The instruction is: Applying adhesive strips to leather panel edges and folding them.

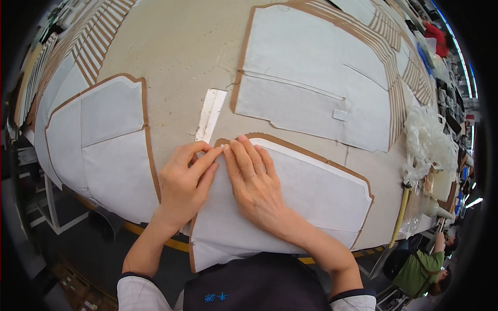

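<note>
Pinching shut, the grip of the left hand (188, 179) has the top left edge of a near cloth piece (316, 192) between thumb and finger. Just beside it, the right hand (257, 186) lies flat on the same cloth, its fingers close together and their tips at the brown edge. That near cloth piece is white with a brown rim, and it lies at the front of the counter (176, 57), with its lower part by the person's body.

Going from the left, brown and white striped cloth (101, 44) lies at the top. Below it is a left cloth piece (111, 160), also white with a brown rim, and a line runs across it. A thin white strip (211, 111) lies just past the left hand. Under the hands shows a dark apron (254, 285). Further back lies a big far cloth piece (306, 62), with stripes down its right side and a little square patch (340, 114) on it. Near the right end are see-through plastic bags (425, 132) and a long yellow stick (400, 215). Past the counter are a person in green (419, 272), low down, and a person in red (437, 39), high up.
</note>
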